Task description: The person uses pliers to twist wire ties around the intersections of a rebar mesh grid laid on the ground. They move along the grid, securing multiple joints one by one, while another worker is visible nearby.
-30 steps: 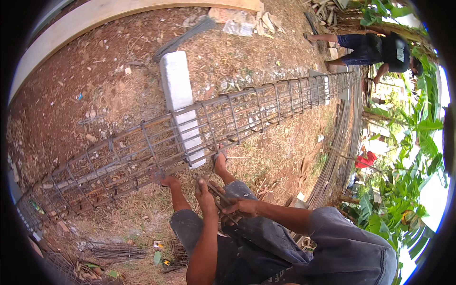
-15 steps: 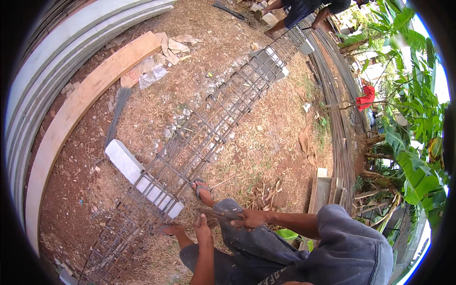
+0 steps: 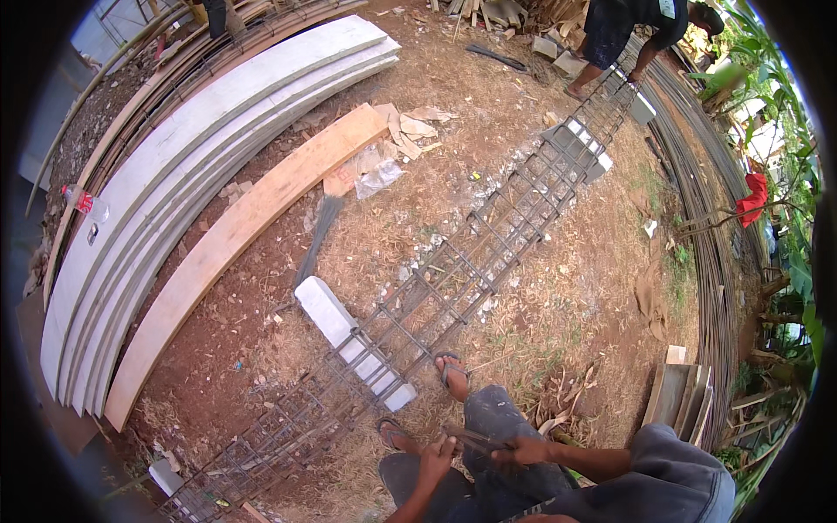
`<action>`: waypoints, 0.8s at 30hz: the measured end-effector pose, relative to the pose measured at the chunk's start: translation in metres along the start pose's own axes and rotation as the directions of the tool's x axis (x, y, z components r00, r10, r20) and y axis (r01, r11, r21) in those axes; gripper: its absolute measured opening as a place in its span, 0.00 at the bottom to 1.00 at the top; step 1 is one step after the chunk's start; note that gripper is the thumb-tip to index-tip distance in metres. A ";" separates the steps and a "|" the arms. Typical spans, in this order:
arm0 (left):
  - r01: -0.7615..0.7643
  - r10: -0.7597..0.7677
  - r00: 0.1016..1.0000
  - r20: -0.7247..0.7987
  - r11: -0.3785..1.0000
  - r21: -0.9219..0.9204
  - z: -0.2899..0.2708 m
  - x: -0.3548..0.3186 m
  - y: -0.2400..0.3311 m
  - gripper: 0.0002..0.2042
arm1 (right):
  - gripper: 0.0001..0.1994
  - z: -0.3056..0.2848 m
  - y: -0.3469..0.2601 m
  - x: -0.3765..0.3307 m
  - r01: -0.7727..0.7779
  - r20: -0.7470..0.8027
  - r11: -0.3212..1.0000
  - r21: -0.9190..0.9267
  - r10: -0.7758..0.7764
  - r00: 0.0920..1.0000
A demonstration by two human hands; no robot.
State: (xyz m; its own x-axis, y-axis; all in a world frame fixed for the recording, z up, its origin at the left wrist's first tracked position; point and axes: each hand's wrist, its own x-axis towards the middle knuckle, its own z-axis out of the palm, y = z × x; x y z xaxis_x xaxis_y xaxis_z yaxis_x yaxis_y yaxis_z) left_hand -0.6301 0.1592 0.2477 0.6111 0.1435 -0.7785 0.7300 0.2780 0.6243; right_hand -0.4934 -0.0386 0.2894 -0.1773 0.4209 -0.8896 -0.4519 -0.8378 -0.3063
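My right hand (image 3: 523, 451) is closed round one end of a dark brown, elongated object (image 3: 475, 438), perhaps a hand tool; its exact kind is not clear. Fingers of my left hand (image 3: 438, 455) are pinched together at its other end, and what they grip is too small to make out. Both hands are over my lap and knees. In front of my sandalled feet lies a long rebar cage (image 3: 488, 248), running from lower left to upper right. It rests on pale blocks (image 3: 344, 327) and is apart from my hands.
Pale curved-looking slabs (image 3: 218, 105) and a wooden plank (image 3: 253, 209) lie at left. A bundle of thin wire (image 3: 321, 235) is beside the plank. Long rebars (image 3: 697, 200) line the right, near plants. At the far end a person (image 3: 641, 39) bends over the cage.
The view has swung left, so the scene sits farther right and more of the slabs shows. My hands stay together at the dark object.
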 end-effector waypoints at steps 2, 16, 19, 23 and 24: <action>-0.011 0.010 0.998 -0.061 1.000 -0.022 -0.006 -0.017 -0.002 0.16 | 0.22 0.009 -0.011 -0.001 -0.027 -0.025 0.990 -0.140 0.023 0.999; 0.167 -0.029 0.877 -0.480 0.954 0.248 -0.144 -0.084 -0.157 0.15 | 0.15 0.063 0.048 0.072 0.268 -0.450 0.798 0.540 0.005 0.893; 0.104 0.045 0.904 -0.425 0.942 0.319 -0.142 -0.085 -0.148 0.15 | 0.14 0.049 0.061 0.085 0.364 -0.454 0.637 0.679 -0.025 0.891; 0.026 0.118 0.937 -0.328 0.915 0.403 -0.128 -0.077 -0.133 0.15 | 0.20 0.027 0.087 0.078 0.424 -0.536 0.646 0.634 -0.028 0.843; 0.009 0.126 0.950 -0.287 0.904 0.427 -0.121 -0.072 -0.133 0.15 | 0.21 0.026 0.103 0.070 0.420 -0.568 0.677 0.605 -0.003 0.823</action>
State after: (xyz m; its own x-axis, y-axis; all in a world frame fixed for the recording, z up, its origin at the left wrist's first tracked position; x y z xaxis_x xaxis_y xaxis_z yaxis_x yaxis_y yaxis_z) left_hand -0.8079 0.2271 0.2128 0.5847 0.4437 -0.6791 0.7961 -0.1528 0.5856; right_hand -0.5746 -0.0862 0.2042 0.3523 0.1508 -0.9236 -0.9089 -0.1801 -0.3761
